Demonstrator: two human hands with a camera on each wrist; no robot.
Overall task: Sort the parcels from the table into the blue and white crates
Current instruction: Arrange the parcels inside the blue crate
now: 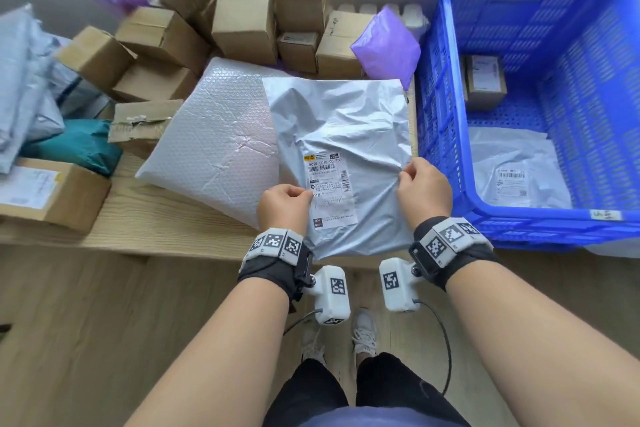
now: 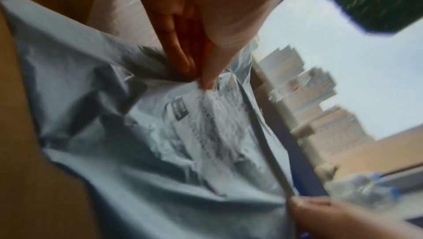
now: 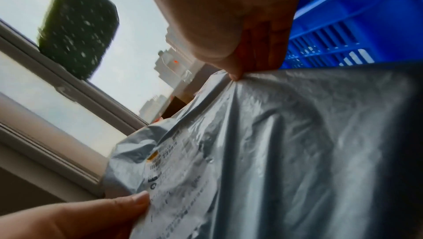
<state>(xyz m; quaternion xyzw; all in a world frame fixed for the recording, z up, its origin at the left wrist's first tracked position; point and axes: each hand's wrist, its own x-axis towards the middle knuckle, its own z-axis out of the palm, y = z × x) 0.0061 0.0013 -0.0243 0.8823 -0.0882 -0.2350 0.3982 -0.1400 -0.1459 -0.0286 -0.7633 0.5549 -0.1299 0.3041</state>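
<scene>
I hold a grey plastic mailer bag [image 1: 343, 135] with a white shipping label [image 1: 330, 189] up over the table's front edge. My left hand [image 1: 284, 206] pinches its left side beside the label, thumb on top [image 2: 209, 80]. My right hand [image 1: 420, 187] pinches the bag's right edge [image 3: 235, 75], close to the blue crate [image 1: 446, 55]. The bag [image 2: 137, 152] hangs crumpled between both hands. Inside the blue crate lie a small cardboard box [image 1: 485, 80] and a white mailer [image 1: 516, 166]. No white crate is in view.
A white bubble mailer [image 1: 214, 135] lies under the held bag. Several cardboard boxes [image 1: 246, 14] are piled at the back, with purple bags [image 1: 388, 42]. Grey mailers [image 1: 24, 80], a teal bag [image 1: 79, 146] and a labelled box [image 1: 52, 191] sit at left.
</scene>
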